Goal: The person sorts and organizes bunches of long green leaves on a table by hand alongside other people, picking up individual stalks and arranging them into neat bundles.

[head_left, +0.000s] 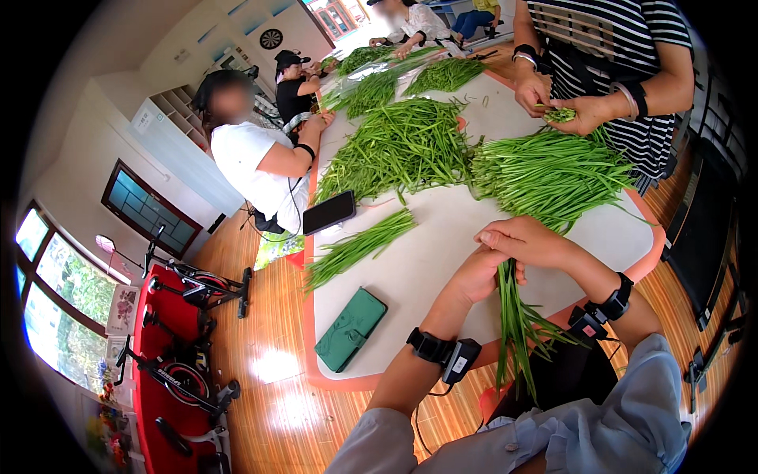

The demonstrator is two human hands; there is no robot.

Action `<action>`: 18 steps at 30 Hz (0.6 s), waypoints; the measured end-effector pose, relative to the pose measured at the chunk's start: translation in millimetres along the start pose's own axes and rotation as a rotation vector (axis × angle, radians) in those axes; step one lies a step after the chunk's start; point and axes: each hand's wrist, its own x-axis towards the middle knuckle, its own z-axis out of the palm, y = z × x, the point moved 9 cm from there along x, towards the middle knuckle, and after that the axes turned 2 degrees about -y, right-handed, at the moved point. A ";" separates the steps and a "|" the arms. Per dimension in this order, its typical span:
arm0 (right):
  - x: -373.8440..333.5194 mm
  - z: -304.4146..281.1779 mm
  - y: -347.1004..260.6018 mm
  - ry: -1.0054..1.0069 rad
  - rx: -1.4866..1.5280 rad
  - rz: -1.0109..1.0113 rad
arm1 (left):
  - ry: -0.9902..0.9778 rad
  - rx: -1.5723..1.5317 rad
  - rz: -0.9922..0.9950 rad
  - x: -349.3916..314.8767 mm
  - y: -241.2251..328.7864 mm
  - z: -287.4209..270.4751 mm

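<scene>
Above the near right part of the table, my two hands are together on a bunch of green chives. My left hand is closed round its upper end. My right hand lies over the left one, its fingers curled in against the bunch, partly hiding the grip. The long leaf ends hang down past the table's near edge. Just beyond my hands lies a large pile of chives with stalks aligned. A smaller bundle of chives rests to the left on the pale tabletop.
A green phone case and a dark phone lie on the left side. A big tangled chive heap covers the table's middle. Across at right, a co-worker's hands hold a small bunch; other people work along the far sides.
</scene>
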 end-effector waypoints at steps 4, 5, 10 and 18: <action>-7.9 -10.6 -8.1 0.121 0.050 -0.051 | 0.004 0.015 -0.057 1.1 -5.1 6.2; -8.7 -7.3 -2.9 0.072 -0.001 -0.016 | -0.018 0.035 -0.071 3.2 -9.3 7.1; -20.8 -25.1 12.5 0.236 0.007 -0.180 | 0.023 -0.019 -0.112 0.6 -12.0 3.4; -104.5 -61.1 103.7 0.492 0.218 -0.120 | 0.257 -0.093 0.114 -87.0 48.0 -10.6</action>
